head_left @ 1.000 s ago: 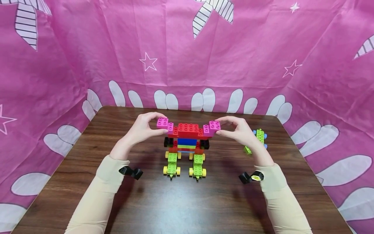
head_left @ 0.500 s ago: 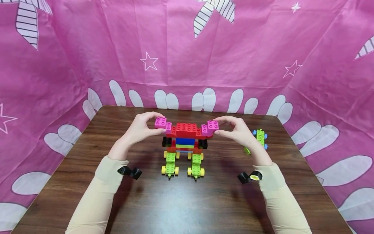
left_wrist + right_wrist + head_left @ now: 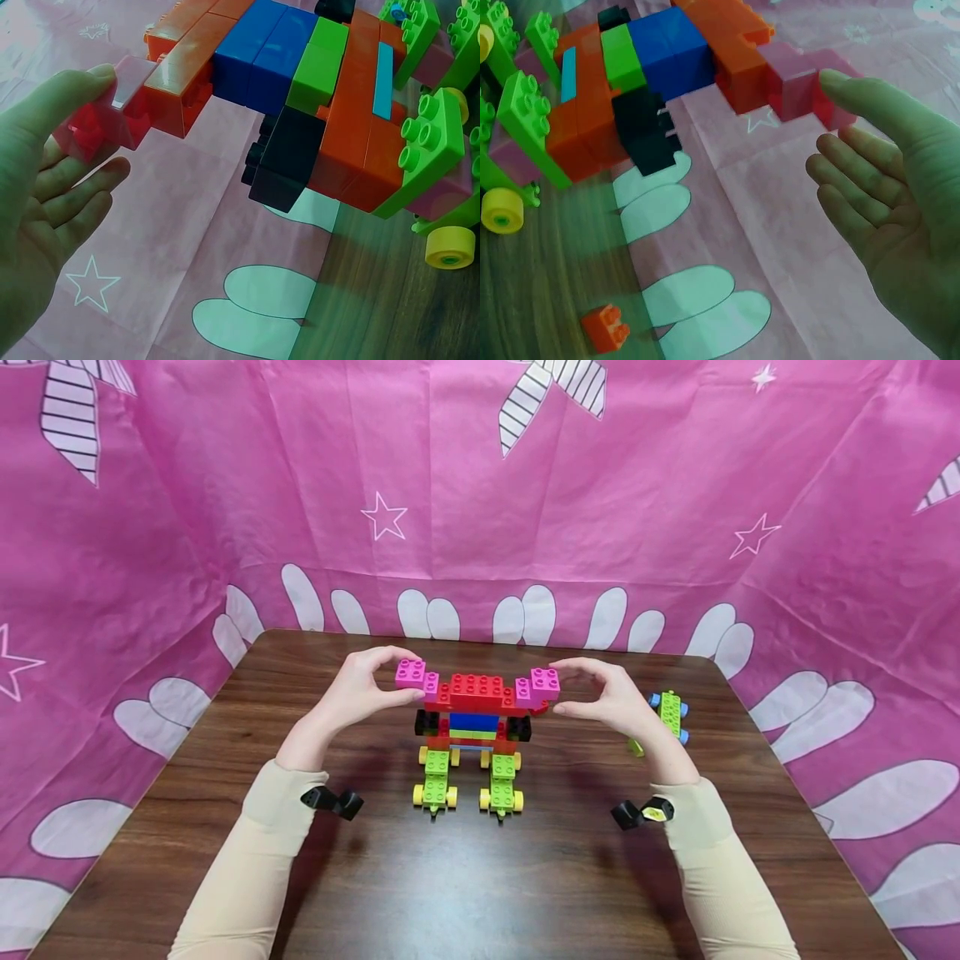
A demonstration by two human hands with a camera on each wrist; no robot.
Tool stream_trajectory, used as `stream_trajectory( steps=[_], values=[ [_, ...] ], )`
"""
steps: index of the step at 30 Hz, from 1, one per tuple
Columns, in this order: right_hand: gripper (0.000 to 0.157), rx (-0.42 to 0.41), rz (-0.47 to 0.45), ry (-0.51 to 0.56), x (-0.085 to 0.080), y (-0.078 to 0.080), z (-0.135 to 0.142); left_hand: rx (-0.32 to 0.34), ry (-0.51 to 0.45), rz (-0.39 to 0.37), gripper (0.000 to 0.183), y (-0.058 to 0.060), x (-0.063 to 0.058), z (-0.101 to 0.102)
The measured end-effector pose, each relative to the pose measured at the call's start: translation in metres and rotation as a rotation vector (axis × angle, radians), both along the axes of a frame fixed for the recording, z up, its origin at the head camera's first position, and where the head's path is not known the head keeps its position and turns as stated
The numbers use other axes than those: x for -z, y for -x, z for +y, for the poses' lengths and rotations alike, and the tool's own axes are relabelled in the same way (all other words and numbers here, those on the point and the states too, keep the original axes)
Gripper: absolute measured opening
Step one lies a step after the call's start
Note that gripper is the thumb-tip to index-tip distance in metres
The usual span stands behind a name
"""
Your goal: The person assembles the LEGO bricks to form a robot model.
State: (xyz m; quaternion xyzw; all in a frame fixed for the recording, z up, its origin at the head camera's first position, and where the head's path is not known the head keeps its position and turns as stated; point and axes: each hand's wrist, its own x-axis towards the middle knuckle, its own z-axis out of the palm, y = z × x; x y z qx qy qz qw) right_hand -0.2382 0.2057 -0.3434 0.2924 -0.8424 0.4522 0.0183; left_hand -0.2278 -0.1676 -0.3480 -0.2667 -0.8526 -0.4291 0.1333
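A toy-brick figure [image 3: 474, 724] stands upright on the table in the head view. Its red shoulder bricks [image 3: 477, 692], blue middle [image 3: 670, 52] and black side bricks [image 3: 289, 161] rest on green wheeled bases [image 3: 435, 789] with yellow wheels. Pink bricks form stepped arms at both ends. My left hand [image 3: 360, 689] pinches the left pink brick [image 3: 410, 673] between thumb and fingers. At the other end, my right hand [image 3: 600, 693] sits around the right pink brick [image 3: 545, 682], thumb lowered just below it; its lower fingers are extended in the right wrist view.
A green toy car base [image 3: 671, 713] with blue wheels lies at the table's right, partly behind the right forearm, beside a small green brick [image 3: 636, 747]. One loose red brick [image 3: 605, 328] lies on the table behind the figure. Pink patterned cloth [image 3: 465, 485] surrounds the table [image 3: 472, 877].
The figure and both hands have shifted slightly left. My right thumb has dropped away from the pink brick, while my left hand keeps its pinch.
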Motion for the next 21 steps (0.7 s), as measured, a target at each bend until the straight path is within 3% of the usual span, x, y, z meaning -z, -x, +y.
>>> stream_trajectory(
  steps=[9, 21],
  values=[
    [0.050, 0.044, -0.075, -0.017, 0.025, 0.015, 0.011, 0.012, -0.005, -0.002, 0.043, 0.002, 0.002, -0.001],
    [0.045, 0.084, -0.142, 0.002, 0.072, 0.047, 0.026, 0.009, -0.009, 0.008, 0.041, 0.002, 0.005, -0.001]
  ],
)
